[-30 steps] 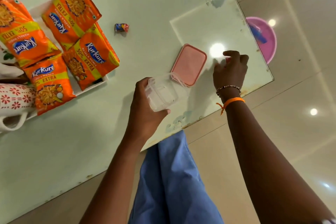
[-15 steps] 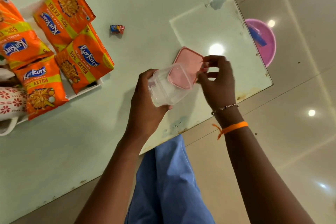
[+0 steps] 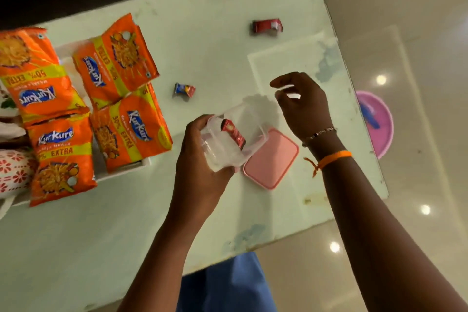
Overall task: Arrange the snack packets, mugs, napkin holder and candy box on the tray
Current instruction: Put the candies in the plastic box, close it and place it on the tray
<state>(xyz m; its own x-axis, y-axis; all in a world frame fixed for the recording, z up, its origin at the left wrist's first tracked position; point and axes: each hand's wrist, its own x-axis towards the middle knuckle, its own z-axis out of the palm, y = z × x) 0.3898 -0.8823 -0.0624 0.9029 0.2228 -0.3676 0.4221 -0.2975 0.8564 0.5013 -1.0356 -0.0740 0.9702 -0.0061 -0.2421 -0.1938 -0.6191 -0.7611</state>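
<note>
My left hand (image 3: pixel 200 180) grips the clear plastic candy box (image 3: pixel 217 157), tilted above the table, with a red candy (image 3: pixel 233 133) lying inside it. My right hand (image 3: pixel 304 106) hovers just beyond the box, its fingers loosely curled and holding nothing. The box's pink lid (image 3: pixel 272 159) lies flat on the table beside the box. Several orange snack packets (image 3: pixel 116 58) rest on the white tray (image 3: pixel 121 172) at the left. A white mug with red flowers (image 3: pixel 12 172) shows at the left edge.
A blue and red candy (image 3: pixel 184 90) and a red candy (image 3: pixel 267 28) lie loose on the pale green table (image 3: pixel 76 248). The table's right edge runs close past my right wrist. On the floor beyond it sits a pink basin (image 3: pixel 379 121).
My right hand carried a red candy from the table's right side to the box and let it go inside. It now hovers empty above the box.
</note>
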